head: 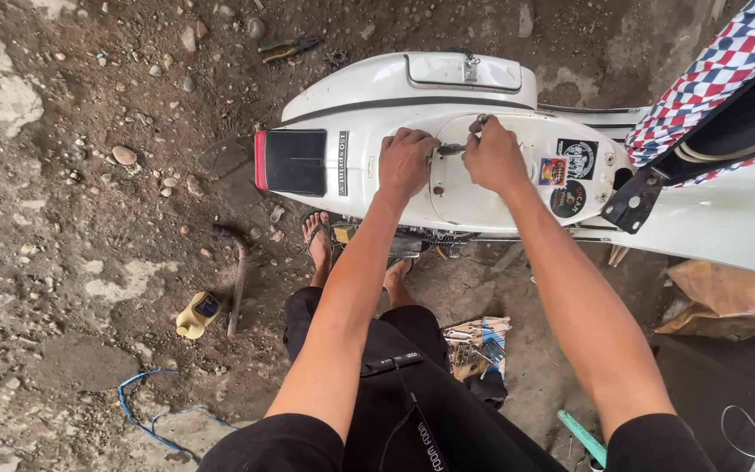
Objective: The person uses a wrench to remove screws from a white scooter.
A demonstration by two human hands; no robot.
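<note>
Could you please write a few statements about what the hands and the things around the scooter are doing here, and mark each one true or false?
1. Both hands rest on the white scooter body. True.
2. The left hand holds the pliers. False: the pliers lie on the ground beyond the scooter, untouched.
3. The right hand grips a small metal tool. True.
4. The yellow bottle stands on the scooter. False: it lies on the dirt.
5. A blue cable lies on the ground. True.

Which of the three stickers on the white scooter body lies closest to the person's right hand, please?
The small square red-and-blue sticker, just beside the right hand. The black-and-white sticker and the round dark sticker sit farther out.
</note>
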